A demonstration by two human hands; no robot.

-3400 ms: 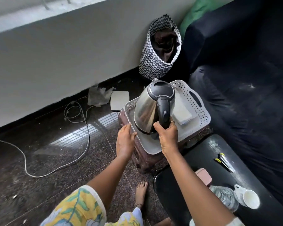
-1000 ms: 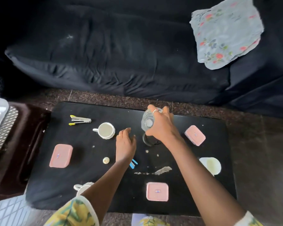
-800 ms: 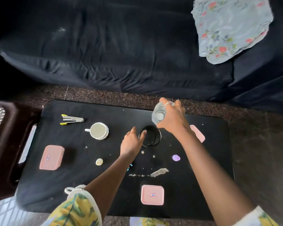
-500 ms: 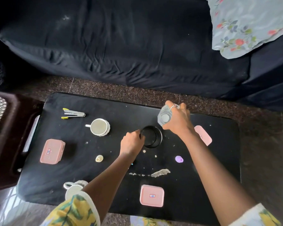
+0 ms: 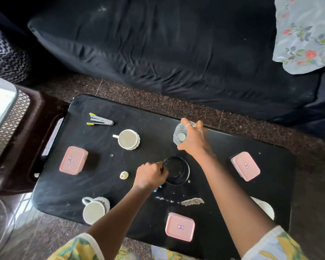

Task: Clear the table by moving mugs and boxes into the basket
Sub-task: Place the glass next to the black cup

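Observation:
On the black table stand two white mugs, one at the back and one at the front left edge. Three pink lidded boxes lie there: left, right and front. My right hand grips a clear glass held above the table. My left hand pinches the rim of a black round dish in the table's middle. The white perforated basket shows at the far left on a dark brown stool.
A stapler with yellow tips, a small cream cap, crumbs and a torn scrap lie on the table. A white round thing is partly hidden by my right arm. A dark sofa with a floral cloth runs behind.
I turned from the kettle and basket to the table. My right hand lifted the glass off the black dish and moved it back; my left hand came onto the dish's rim.

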